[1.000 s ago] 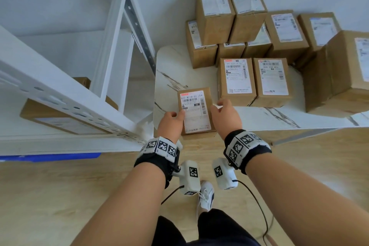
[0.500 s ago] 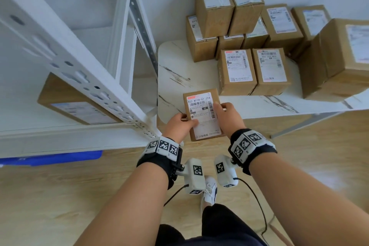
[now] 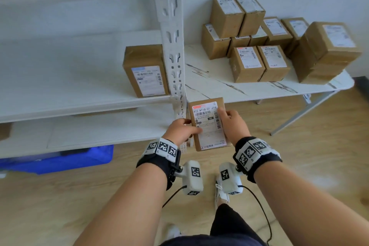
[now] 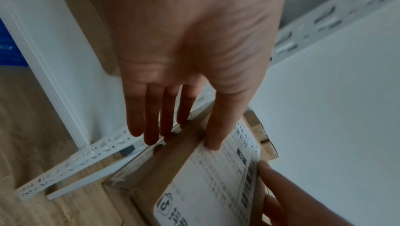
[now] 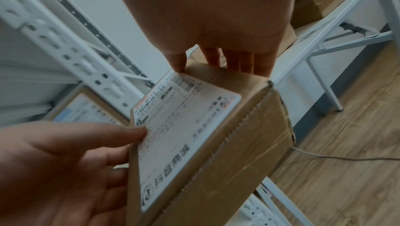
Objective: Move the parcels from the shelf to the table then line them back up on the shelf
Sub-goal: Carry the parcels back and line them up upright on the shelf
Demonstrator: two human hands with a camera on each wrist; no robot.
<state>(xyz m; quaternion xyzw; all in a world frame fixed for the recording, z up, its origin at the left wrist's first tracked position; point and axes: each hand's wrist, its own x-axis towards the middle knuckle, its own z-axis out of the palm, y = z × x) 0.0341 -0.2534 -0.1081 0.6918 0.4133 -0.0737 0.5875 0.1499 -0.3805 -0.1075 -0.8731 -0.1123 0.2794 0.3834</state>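
A small brown parcel [image 3: 209, 126] with a white label is held in the air between both hands, just in front of the shelf's upright post [image 3: 173, 46]. My left hand [image 3: 180, 131] grips its left edge, thumb on the label. My right hand [image 3: 232, 124] grips its right edge, thumb on the label too. The same parcel [image 4: 205, 178] fills the left wrist view and shows as the labelled parcel [image 5: 194, 135] in the right wrist view. One parcel [image 3: 146, 71] stands on the white shelf [image 3: 69, 78]. Several parcels [image 3: 259, 46] sit stacked on the marble table [image 3: 219, 88].
A lower shelf board [image 3: 89, 134] lies below, with a blue crate [image 3: 56, 160] under it. The table's white metal legs [image 3: 295, 116] stand on the wooden floor at the right. My shoe [image 3: 219, 195] and wrist-camera cables hang below the hands.
The parcel has come off the table's front edge toward me and to the left, now level with the shelf post. My view has turned left, so more of the shelf shows.
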